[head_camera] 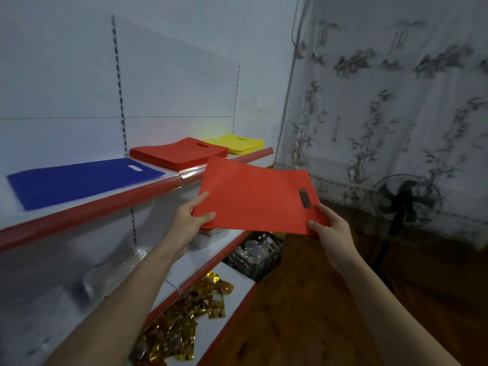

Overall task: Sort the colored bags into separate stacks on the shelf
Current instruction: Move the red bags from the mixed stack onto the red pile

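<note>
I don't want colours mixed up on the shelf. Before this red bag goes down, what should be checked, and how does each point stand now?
1. Grip: left hand and right hand each pinch a near corner of the red bag: ok.
2. Bag lies flat, unfolded: ok.
3. Matching pile exists: red stack sits on the top shelf, between the blue bag and the yellow stack: ok.
4. Bag is over the red stack: not ok, it hangs in front of the shelf edge.
5. Handle hole turned like the stack's: not ok, it points right.
6. Red stack holds only red: cannot tell, only its top and edges show.
</note>
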`<action>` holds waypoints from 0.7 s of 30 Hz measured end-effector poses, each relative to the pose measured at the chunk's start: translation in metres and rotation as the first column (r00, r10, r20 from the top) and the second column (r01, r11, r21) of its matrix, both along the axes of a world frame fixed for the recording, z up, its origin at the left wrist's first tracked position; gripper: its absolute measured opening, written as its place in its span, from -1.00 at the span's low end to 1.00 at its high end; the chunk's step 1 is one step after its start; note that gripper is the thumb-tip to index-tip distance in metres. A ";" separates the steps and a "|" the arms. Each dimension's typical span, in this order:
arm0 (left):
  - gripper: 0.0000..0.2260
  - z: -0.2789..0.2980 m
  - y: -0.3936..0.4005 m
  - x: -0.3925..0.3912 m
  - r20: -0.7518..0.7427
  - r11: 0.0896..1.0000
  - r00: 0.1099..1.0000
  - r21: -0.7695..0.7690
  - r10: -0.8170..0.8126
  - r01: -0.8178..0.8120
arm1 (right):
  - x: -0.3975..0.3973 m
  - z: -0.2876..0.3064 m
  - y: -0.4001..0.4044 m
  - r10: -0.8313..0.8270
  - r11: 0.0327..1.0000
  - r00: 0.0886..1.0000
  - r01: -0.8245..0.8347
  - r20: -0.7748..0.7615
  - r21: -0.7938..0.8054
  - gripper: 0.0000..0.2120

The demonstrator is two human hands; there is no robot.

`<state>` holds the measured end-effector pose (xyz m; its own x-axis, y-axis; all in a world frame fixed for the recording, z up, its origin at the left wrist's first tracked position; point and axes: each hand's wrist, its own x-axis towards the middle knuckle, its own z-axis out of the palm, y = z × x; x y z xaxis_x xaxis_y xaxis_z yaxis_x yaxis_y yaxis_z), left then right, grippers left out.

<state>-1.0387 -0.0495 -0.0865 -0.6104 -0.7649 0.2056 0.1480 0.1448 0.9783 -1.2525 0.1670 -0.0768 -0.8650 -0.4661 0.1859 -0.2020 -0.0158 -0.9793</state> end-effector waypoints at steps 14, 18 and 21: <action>-0.44 0.003 -0.071 -0.159 0.048 0.965 0.964 -0.029 0.261 -0.259 | -0.198 0.005 -0.128 0.250 0.968 0.964 -0.246 -0.086 0.054 -0.46; -0.44 0.020 -0.085 -0.170 0.072 0.901 0.901 -0.113 0.429 -0.420 | -0.227 0.024 -0.179 0.398 0.917 0.905 -0.394 -0.152 0.059 -0.47; -0.42 0.033 -0.098 -0.164 0.115 0.812 0.811 -0.209 0.574 -0.545 | -0.234 0.038 -0.224 0.483 0.875 0.852 -0.478 -0.203 0.079 -0.47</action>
